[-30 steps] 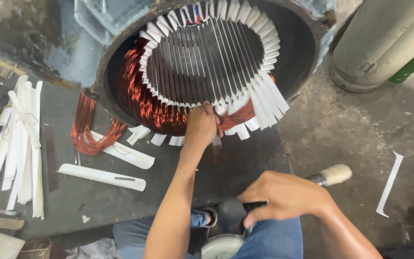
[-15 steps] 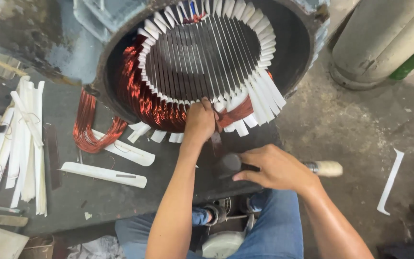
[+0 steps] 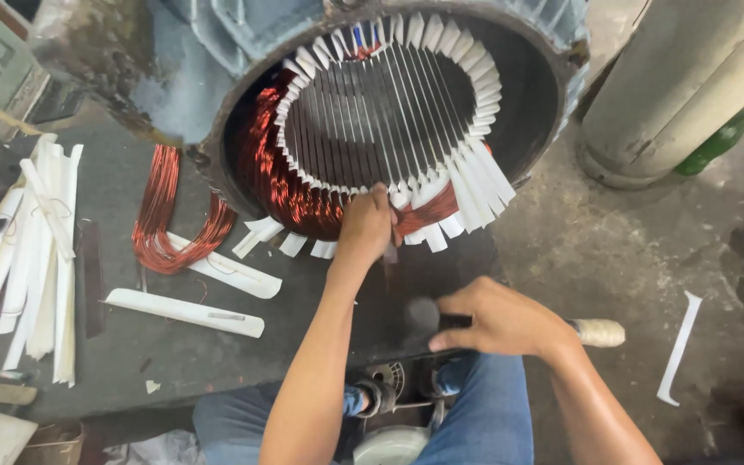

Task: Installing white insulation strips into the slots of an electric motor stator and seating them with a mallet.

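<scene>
My left grip (image 3: 365,226) is closed around a small dark tool (image 3: 389,253), pressed against the copper coils (image 3: 290,185) at the bottom edge of the big motor stator (image 3: 389,103). Just below it, my right grip (image 3: 501,320) is wrapped tight around a mallet (image 3: 592,331). White paper strips (image 3: 184,312) lie on the counter (image 3: 174,362), left of both.

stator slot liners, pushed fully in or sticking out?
Sticking out: the white slot liners fan past the stator bore edge, near the left hand.
</scene>
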